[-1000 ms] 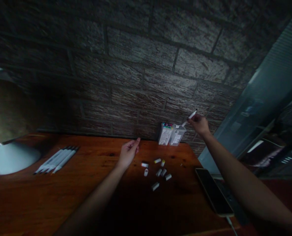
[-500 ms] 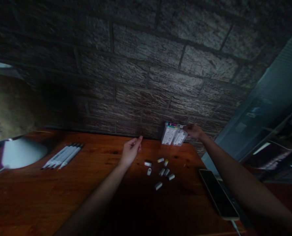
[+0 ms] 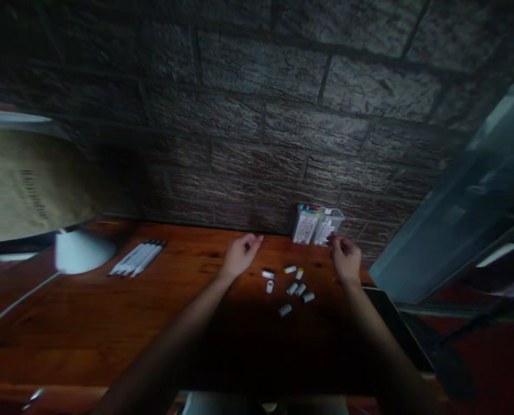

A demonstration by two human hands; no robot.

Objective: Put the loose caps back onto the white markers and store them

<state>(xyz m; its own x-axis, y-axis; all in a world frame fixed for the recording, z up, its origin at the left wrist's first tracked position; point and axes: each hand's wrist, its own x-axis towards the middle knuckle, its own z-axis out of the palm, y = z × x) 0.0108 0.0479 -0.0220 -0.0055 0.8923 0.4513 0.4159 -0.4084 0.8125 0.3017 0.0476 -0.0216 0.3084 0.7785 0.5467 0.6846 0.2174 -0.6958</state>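
Note:
My left hand (image 3: 242, 255) hovers over the table behind the loose marker caps, its fingers loosely curled and the thumb apart from them. Nothing shows in it. My right hand (image 3: 346, 259) is just in front of a clear plastic case (image 3: 326, 227), fingers half bent with a gap to the thumb, and appears to hold nothing. That case has at least one white item upright inside. Beside it stands a second case (image 3: 305, 226), filled with colourful-ended markers. Several short white marker caps (image 3: 292, 289) lie scattered between my hands, some with yellow or red ends.
Several white markers (image 3: 138, 258) lie side by side on the wooden table (image 3: 161, 328). Left of them is a lamp with a white base (image 3: 81, 253) and cord. A phone-like dark device (image 3: 397, 323) lies at the right edge, partly behind my forearm. A brick wall (image 3: 239, 161) rises behind.
My right hand has left the top of the right-hand case and come down toward me, its fingers loosening. The left thumb has spread from the fingers. The view has shifted, showing the table's front edge.

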